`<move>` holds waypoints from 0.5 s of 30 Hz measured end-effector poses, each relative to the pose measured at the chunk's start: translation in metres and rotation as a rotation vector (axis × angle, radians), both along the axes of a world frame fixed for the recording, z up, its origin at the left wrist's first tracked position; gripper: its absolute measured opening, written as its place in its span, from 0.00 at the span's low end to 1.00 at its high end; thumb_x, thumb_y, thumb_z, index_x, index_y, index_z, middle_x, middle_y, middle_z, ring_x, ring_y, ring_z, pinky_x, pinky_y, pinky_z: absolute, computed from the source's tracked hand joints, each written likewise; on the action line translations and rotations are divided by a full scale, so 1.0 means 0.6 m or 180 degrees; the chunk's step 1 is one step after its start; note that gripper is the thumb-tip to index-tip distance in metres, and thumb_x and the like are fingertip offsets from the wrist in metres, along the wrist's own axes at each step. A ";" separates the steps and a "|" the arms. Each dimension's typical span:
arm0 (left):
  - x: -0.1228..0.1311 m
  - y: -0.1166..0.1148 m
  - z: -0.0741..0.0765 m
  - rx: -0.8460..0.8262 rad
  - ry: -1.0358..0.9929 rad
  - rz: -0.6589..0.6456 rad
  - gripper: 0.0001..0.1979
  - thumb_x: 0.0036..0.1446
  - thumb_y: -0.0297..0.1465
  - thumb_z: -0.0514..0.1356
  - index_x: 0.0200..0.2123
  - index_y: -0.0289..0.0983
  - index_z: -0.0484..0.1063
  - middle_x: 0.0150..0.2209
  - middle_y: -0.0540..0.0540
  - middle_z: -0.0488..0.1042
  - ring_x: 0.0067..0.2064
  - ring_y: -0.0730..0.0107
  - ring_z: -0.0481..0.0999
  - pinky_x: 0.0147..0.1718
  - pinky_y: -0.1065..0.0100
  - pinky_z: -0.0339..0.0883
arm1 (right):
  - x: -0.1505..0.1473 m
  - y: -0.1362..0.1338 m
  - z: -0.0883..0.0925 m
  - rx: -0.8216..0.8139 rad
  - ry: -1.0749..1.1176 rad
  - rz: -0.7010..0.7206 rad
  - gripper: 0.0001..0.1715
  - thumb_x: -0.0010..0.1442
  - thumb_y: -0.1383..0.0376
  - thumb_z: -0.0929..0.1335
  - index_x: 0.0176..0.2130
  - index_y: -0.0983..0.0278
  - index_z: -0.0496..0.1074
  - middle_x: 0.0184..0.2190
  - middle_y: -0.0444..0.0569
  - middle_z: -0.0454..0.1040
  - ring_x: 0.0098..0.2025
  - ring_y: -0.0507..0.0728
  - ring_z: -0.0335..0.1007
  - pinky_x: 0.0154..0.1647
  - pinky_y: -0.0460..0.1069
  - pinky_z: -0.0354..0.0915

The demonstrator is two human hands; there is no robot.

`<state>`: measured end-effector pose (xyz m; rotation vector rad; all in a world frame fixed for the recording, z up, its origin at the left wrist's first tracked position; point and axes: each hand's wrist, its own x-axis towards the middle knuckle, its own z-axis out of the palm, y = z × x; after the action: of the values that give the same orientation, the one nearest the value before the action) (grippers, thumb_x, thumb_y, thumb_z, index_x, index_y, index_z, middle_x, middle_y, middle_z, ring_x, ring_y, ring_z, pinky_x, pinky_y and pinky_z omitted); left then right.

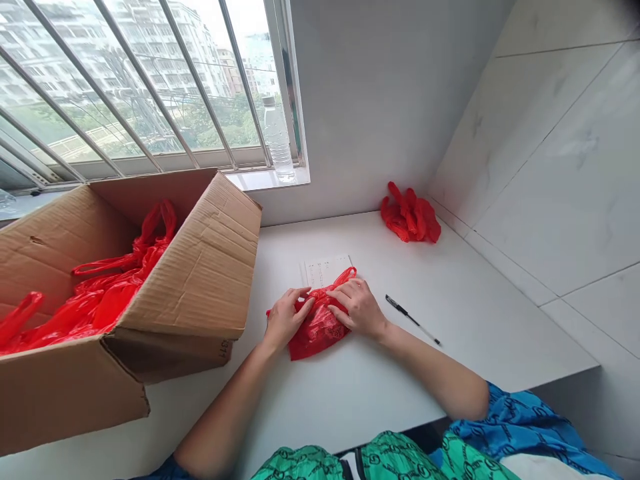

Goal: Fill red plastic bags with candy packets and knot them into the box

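Observation:
A red plastic bag [320, 328] lies on the white tabletop in front of me, with something inside that I cannot make out. My left hand [287, 319] grips its upper left side, fingers bent and thumb toward the middle. On the upper right side, my right hand [361, 308] holds the gathered plastic with curled fingers. One handle loop [349, 274] sticks up beyond the right fingers. Partly behind the bag is a white paper [327, 270] with small marks. A black pen [413, 320] rests to the right of my right hand.
An open cardboard box [200, 267] stands on the left, holding several red plastic bags [115, 293]. A crumpled heap of red plastic bags [411, 215] lies in the back right corner. A clear bottle [279, 143] stands on the sill by the barred window.

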<state>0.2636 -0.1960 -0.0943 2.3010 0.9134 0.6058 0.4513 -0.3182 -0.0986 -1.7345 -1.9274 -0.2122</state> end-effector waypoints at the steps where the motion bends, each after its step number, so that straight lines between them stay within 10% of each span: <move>1: -0.003 0.002 0.001 -0.0042 0.0114 -0.0044 0.19 0.64 0.45 0.56 0.50 0.41 0.76 0.45 0.46 0.79 0.42 0.63 0.78 0.41 0.65 0.69 | 0.000 0.000 -0.001 -0.0019 0.0003 -0.0014 0.18 0.70 0.57 0.63 0.49 0.62 0.76 0.42 0.51 0.79 0.45 0.60 0.72 0.57 0.59 0.59; 8: -0.001 0.008 0.010 -0.0461 -0.0093 -0.0362 0.18 0.61 0.47 0.57 0.36 0.39 0.76 0.30 0.50 0.76 0.31 0.67 0.73 0.30 0.71 0.63 | 0.004 0.015 -0.016 -0.0090 -0.0043 0.0071 0.16 0.65 0.52 0.69 0.42 0.63 0.75 0.37 0.49 0.80 0.40 0.58 0.74 0.46 0.53 0.61; 15: 0.012 -0.003 0.046 -0.2488 -0.1852 -0.0222 0.19 0.52 0.47 0.67 0.32 0.37 0.71 0.26 0.53 0.70 0.25 0.76 0.66 0.22 0.77 0.62 | 0.018 -0.007 0.025 0.0312 0.0352 -0.0056 0.07 0.68 0.65 0.64 0.42 0.61 0.72 0.38 0.44 0.80 0.38 0.52 0.74 0.45 0.48 0.61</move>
<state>0.2706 -0.1975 -0.0667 1.3458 0.6217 0.6800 0.4620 -0.3227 -0.0835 -1.6647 -1.7934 -0.2093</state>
